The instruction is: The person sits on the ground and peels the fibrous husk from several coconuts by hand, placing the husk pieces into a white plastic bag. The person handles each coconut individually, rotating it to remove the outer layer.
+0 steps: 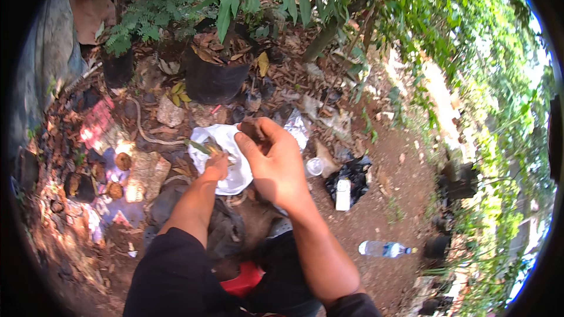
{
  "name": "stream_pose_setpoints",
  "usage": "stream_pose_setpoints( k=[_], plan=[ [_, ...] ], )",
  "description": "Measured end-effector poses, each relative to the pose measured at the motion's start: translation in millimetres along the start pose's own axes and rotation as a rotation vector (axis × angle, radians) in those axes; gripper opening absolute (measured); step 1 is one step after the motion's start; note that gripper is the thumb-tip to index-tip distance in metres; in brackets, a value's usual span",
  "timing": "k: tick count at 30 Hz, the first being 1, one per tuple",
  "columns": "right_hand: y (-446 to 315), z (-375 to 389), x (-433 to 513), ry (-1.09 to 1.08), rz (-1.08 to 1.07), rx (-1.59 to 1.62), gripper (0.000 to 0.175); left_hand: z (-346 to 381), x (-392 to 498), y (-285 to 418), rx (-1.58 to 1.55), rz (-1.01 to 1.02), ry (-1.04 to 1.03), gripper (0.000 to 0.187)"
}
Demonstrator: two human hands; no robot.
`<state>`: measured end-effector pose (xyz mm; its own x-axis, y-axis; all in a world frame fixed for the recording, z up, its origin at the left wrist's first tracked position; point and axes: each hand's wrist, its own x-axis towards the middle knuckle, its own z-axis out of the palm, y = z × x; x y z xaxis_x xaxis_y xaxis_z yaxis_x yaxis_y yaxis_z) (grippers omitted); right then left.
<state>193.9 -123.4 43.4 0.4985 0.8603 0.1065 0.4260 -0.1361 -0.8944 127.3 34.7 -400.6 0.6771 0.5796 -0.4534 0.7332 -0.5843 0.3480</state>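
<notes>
Before me a white plastic bag [239, 178] stands with its mouth spread wide. Fingers of my left hand [218, 166] reach into it, among a long green leaf [200, 147] and some yellowish plant matter; the fingertips are partly hidden there. My right hand [275, 154] is curled at the bag's right rim, thumb and forefinger close together beside the edge. Deep shade fills the inside of that hand, so whether it pinches the rim or a dark clump is unclear. A dark grey plastic sheet or bag [224, 224] lies crumpled below my left forearm.
Beyond the bag stands a black planter [216, 80] filled with dry leaves. To the right are a clear plastic cup [314, 166], a white phone [343, 195] on a black plastic bag [362, 171], and a water bottle [384, 248]. Stones [171, 112] and a rope [143, 123] lie left.
</notes>
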Motion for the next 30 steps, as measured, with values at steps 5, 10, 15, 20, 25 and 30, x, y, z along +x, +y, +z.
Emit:
stream_pose_setpoints(
  k=[5, 10, 15, 20, 25, 30],
  plan=[
    [-0.5, -3.1, -0.7, -0.039, 0.052, 0.017, 0.022, 24.3, 8.2, -12.0, 0.037, -0.076, -0.013, 0.077],
    [2.0, -6.3, -2.2, -0.053, 0.089, 0.079, 0.024, 43.7, 30.2, -19.6, 0.069, -0.036, -0.123, 0.075],
    [-0.6, -3.1, -3.8, -0.045, 0.028, 0.088, 0.023, 28.9, 13.4, -9.4, -0.086, -0.146, 0.005, 0.05],
    [-1.9, -1.1, -6.1, -0.086, 0.017, 0.009, 0.023, 21.3, 9.1, -13.1, -0.041, -0.122, -0.104, 0.053],
    [11.5, -19.0, 8.9, 0.028, 0.043, 0.214, 0.02, 38.3, 31.3, -12.1, 0.011, -0.146, 0.272, 0.039],
    [27.1, -43.6, 21.2, 0.224, 0.18, 0.397, 0.014, 8.7, 23.5, -3.5, -0.202, -0.169, 0.445, 0.028]
  ],
)
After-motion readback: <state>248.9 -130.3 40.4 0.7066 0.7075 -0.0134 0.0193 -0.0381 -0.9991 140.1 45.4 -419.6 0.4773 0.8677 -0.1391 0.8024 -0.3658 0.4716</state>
